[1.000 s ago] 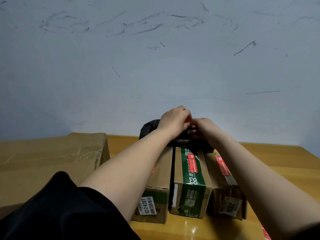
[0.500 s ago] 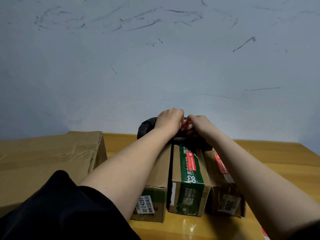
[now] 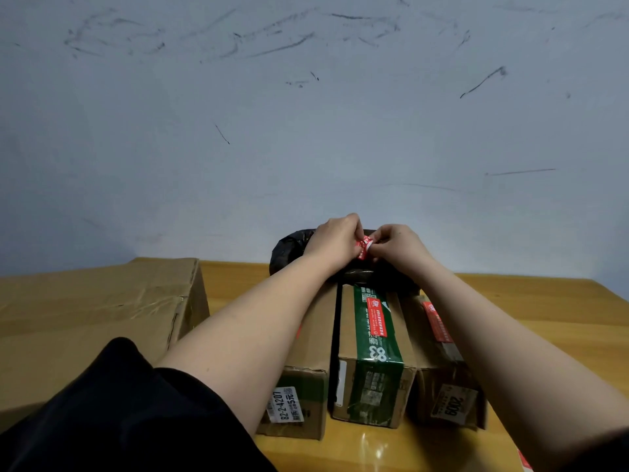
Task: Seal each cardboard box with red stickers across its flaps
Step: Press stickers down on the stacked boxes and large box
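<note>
Hands — left hand [image 3: 335, 238], right hand [image 3: 396, 245] — each pinch, in a closed grip, one red sticker [image 3: 363, 247] above the black bag [image 3: 289, 250].

three small boxes [image 3: 371, 338] stood packed side by side mid-table, a black bag [image 3: 289, 248] just behind them, a large carton [image 3: 85, 311] blocking the left; bare tabletop [image 3: 544, 301] lay right.
</note>
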Available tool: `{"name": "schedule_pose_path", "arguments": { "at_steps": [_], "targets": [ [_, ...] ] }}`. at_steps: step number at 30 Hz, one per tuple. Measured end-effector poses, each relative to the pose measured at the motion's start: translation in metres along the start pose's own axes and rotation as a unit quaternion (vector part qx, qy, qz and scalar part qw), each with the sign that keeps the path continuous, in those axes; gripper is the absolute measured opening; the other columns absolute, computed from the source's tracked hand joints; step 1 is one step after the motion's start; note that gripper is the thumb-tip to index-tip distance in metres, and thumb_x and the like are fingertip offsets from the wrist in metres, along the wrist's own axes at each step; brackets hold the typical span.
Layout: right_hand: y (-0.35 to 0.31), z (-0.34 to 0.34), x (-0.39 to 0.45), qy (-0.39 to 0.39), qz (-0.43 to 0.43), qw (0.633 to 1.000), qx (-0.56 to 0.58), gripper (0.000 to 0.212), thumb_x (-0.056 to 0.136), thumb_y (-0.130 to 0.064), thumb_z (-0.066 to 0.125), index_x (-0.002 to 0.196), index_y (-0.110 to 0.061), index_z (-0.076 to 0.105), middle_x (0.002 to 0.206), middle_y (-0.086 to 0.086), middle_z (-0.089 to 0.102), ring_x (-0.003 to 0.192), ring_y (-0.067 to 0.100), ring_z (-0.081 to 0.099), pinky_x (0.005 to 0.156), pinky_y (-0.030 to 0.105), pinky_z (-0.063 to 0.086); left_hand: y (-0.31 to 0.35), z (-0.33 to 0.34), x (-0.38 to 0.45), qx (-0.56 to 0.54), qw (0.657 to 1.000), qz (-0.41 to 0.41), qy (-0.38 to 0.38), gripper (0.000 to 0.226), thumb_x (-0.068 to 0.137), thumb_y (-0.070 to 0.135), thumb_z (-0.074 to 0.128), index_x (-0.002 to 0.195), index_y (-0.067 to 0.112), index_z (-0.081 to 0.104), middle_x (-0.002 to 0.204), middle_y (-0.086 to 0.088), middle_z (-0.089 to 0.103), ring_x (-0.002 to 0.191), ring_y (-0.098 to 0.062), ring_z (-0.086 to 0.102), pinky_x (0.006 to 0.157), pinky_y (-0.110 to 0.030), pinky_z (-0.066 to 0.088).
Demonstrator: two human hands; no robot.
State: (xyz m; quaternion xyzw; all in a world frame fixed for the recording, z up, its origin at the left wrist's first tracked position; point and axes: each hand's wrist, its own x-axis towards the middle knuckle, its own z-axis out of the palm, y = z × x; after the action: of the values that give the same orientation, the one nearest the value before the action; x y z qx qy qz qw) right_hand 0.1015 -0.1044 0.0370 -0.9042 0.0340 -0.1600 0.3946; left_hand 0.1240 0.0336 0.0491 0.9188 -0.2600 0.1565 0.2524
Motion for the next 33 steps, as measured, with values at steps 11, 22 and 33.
{"name": "schedule_pose_path", "arguments": {
  "at_steps": [11, 22, 33],
  "targets": [
    [-0.005, 0.002, -0.005, -0.003, -0.066, 0.991, -0.112, 0.009, 0.088, -0.026, 0.062, 0.092, -0.027, 0.070, 0.096, -0.005, 0.068, 0.092, 0.013, 0.060, 0.074, 0.030, 0.046, -0.005, 0.004, 0.001, -0.030, 0.996, -0.088, 0.007, 0.013, 0.085, 0.011, 0.060, 0.087, 0.021, 0.069, 0.099, -0.002, 0.070, 0.097, -0.020, 0.061, 0.074, -0.026, 0.041],
    [-0.007, 0.017, -0.007, 0.038, -0.079, 0.942, -0.324, 0.019, 0.087, -0.022, 0.052, 0.095, -0.021, 0.069, 0.100, 0.006, 0.069, 0.090, 0.028, 0.065, 0.064, 0.029, 0.042, -0.007, 0.014, 0.000, 0.029, 0.988, -0.138, -0.064, 0.017, 0.088, 0.019, 0.057, 0.093, 0.026, 0.072, 0.115, -0.003, 0.059, 0.103, -0.028, 0.062, 0.082, -0.031, 0.049],
    [-0.002, 0.012, 0.003, 0.012, 0.079, 0.991, -0.105, 0.018, 0.085, -0.025, 0.054, 0.080, -0.015, 0.068, 0.085, 0.006, 0.066, 0.082, 0.027, 0.061, 0.062, 0.027, 0.040, -0.006, 0.014, -0.001, 0.070, 0.993, -0.087, -0.045, 0.016, 0.087, 0.015, 0.060, 0.087, 0.025, 0.071, 0.108, -0.004, 0.068, 0.106, -0.027, 0.060, 0.086, -0.034, 0.048]
  ]
}}
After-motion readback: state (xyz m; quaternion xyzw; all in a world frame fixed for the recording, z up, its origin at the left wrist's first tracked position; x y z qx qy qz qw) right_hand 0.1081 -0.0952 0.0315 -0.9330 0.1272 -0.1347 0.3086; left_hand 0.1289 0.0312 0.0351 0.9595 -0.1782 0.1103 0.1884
